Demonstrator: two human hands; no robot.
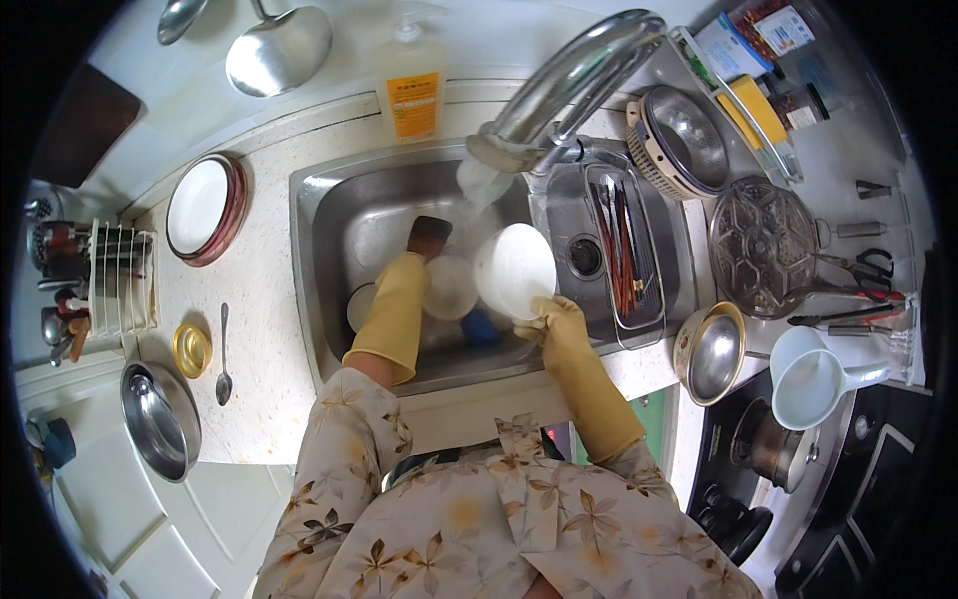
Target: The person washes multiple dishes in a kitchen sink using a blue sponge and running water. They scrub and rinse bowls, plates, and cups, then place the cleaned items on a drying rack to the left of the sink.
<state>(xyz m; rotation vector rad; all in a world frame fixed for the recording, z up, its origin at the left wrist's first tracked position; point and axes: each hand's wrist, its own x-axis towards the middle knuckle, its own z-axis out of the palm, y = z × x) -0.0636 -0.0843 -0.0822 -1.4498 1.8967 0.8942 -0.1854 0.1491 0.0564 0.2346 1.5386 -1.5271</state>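
My right hand [557,323], in a yellow rubber glove, grips the lower rim of a white bowl [516,269]. The bowl is tilted over the right side of the large sink basin [337,202]. Deep in that basin is my left hand [404,281], gloved the same way, with a dark brown scouring pad [429,230] at its fingers; the fingers themselves are hard to make out. Beside the left glove lie a pale bowl [451,287] and another dish [362,307], partly hidden by the glove. A blue cloth-like item [480,328] rests below the white bowl.
Water runs from the chrome faucet [576,75] above the basin. A wire basket [636,254] of chopsticks sits in the small basin. Stacked plates [198,206], a spoon [224,359] and a steel bowl [161,419] stand left. A soap bottle [412,82] stands behind; an enamel bowl [715,356] is right.
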